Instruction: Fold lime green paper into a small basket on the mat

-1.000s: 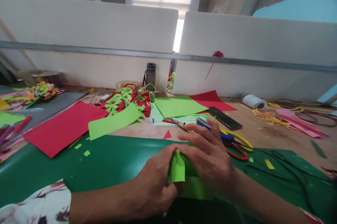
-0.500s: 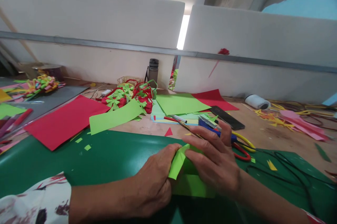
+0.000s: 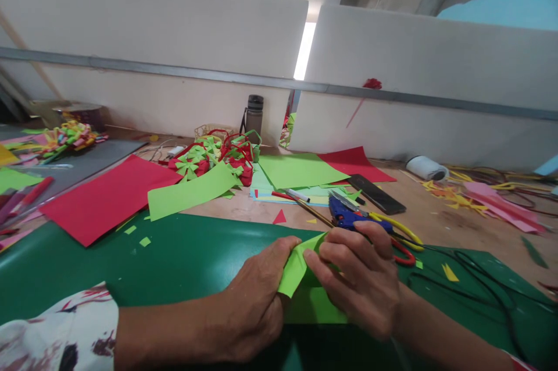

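Note:
A folded piece of light green paper (image 3: 314, 306) is between my hands, above the green mat (image 3: 174, 269). My left hand (image 3: 257, 301) is closed on its left edge, the thumb pressed near the top. My right hand (image 3: 360, 278) grips the upper right part, fingers bent and pinching the fold. Part of the paper is hidden behind the right fingers. Just beyond the right hand lie a blue glue gun (image 3: 344, 213), scissors with red and yellow handles (image 3: 403, 257) and a thin brown stick (image 3: 316, 214).
Red paper (image 3: 113, 199) and a green strip (image 3: 192, 193) lie at the left. Small red and green paper baskets (image 3: 238, 164) stand by a dark bottle (image 3: 254, 118). A phone (image 3: 377, 193) rests at the right; a black cord (image 3: 475, 292) crosses the mat.
My right hand's fingers have curled in closer and lowered over the paper, uncovering more of the blue glue gun. The left hand keeps its hold in nearly the same place.

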`<state>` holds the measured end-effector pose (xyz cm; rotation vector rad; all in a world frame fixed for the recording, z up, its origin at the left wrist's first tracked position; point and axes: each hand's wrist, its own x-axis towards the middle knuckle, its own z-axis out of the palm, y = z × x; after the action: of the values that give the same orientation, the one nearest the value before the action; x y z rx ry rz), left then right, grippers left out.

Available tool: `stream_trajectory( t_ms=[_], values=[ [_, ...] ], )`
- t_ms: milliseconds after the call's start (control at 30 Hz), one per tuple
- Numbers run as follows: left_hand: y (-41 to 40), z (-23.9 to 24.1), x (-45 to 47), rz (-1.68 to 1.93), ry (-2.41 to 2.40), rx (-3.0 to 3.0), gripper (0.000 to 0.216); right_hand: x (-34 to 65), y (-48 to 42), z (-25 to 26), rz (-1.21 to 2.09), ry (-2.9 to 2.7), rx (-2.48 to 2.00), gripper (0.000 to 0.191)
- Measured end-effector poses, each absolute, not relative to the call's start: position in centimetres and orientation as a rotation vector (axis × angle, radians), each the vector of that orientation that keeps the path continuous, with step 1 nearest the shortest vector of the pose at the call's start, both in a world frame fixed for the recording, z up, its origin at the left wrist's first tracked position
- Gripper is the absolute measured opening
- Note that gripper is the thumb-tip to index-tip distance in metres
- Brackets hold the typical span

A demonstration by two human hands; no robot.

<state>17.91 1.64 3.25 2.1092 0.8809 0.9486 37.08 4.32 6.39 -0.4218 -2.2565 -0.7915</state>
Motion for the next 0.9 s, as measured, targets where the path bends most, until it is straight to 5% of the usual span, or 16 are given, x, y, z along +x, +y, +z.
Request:
stream_trajectory(
  t_ms=[900],
  values=[
    [1.8,1.2,18.1,1.029,0.831,2.192,0.057,36.5,3.6,6.9,-0.777,-2.291,-0.431,0.021]
  ],
)
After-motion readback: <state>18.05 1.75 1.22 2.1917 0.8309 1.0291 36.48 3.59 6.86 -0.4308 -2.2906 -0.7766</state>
